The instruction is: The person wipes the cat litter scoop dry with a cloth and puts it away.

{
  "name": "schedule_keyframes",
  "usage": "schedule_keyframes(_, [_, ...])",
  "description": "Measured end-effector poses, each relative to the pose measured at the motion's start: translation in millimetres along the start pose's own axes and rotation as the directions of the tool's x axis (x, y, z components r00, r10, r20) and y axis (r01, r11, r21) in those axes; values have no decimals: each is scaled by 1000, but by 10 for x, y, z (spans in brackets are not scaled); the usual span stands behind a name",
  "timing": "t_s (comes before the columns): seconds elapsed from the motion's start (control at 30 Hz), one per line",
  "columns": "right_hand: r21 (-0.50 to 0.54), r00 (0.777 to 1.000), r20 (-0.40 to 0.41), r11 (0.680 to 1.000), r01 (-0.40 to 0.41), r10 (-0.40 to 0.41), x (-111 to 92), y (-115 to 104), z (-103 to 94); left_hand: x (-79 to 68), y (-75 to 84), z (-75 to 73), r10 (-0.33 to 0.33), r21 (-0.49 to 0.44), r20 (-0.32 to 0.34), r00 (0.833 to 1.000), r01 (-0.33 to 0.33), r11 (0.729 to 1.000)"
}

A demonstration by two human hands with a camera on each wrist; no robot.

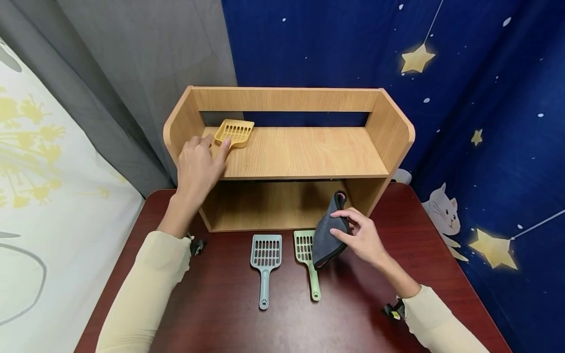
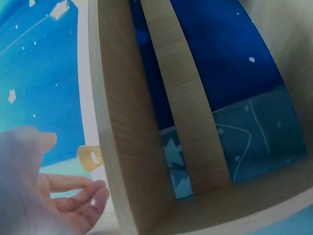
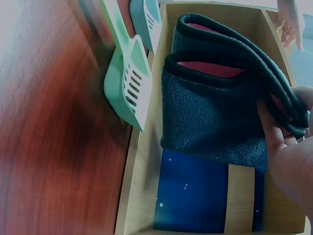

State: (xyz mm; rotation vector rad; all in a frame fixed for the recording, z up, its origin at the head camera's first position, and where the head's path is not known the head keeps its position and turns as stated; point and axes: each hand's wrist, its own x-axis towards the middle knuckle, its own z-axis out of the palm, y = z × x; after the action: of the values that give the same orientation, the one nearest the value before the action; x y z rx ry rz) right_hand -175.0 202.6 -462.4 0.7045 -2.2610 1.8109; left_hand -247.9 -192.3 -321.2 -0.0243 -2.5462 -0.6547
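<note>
On the upper shelf's left side lies a yellow slotted litter scoop (image 1: 236,131). My left hand (image 1: 197,161) is at its near side, with the thumb overlapping its handle in the head view. In the left wrist view the thumb and fingers (image 2: 98,196) stand apart, nothing visible between them, and the scoop (image 2: 89,158) shows beyond. A folded dark grey cloth (image 1: 328,234) with black edging and a pink inside is pinched in my right hand (image 1: 363,236), held in front of the lower shelf. It partly covers a green litter scoop (image 1: 314,282).
A blue-grey litter scoop (image 1: 266,257) lies left of the green one on the dark red table (image 1: 212,304). Behind them stands the two-level wooden shelf (image 1: 304,152), with raised side panels and a back rail. Grey and blue curtains (image 1: 318,44) hang behind it.
</note>
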Motion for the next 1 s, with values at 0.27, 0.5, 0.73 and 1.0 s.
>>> schedule_keyframes(0.27, [-90, 997, 36, 993, 72, -69, 51, 0, -117, -314, 62, -73, 189, -41, -168, 967, -199, 979])
schedule_keyframes(0.5, [-182, 994, 40, 977, 107, -102, 53, 22, -199, -707, 60, -14, 277, -128, -210, 938, -307, 943])
schedule_keyframes(0.73, [-213, 992, 49, 970, 121, -113, 21, 46, -286, -1105, 18, 134, 334, -137, -181, 925, -360, 923])
schedule_keyframes(1.0, [-207, 993, 56, 972, 113, -104, 2, 3, -359, -1537, -61, 480, 312, -162, -13, 950, -310, 937])
